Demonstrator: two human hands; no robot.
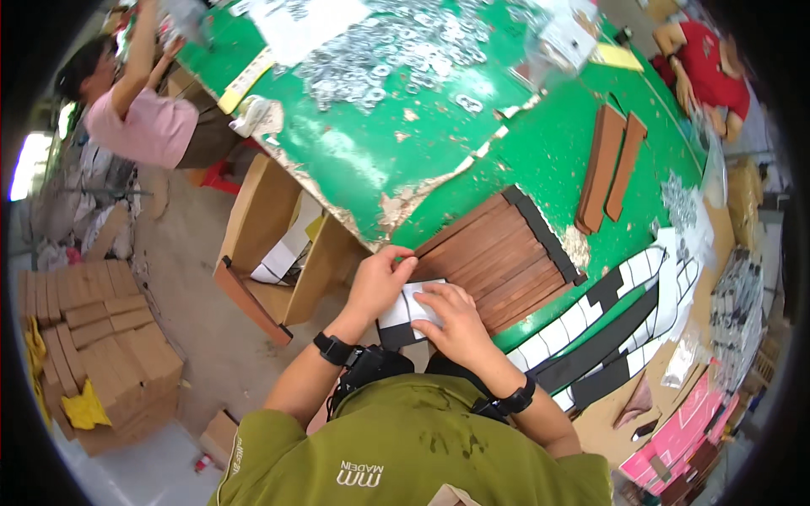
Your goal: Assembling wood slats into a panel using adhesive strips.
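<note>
In front of my body is a small white piece with black edges (393,317), possibly folded, with a dark line across it. My right hand (460,325) grips it, fingers curled over its white face. My left hand (381,280) is closed beside it, thumb and forefinger pinched near the corner of a panel of brown slats (489,261). Whatever the pinch holds, if anything, is too small to make out. Side by side at the table's near edge, the slats have a black strip (540,232) along their far right end.
The green table (337,160) has chipped edges and a pile of metal washers (396,55). Two curved brown pieces (603,169) lie right, above black-and-white strips (607,316). A wooden box (261,219) stands left, near stacked cartons (110,337). Two people work nearby.
</note>
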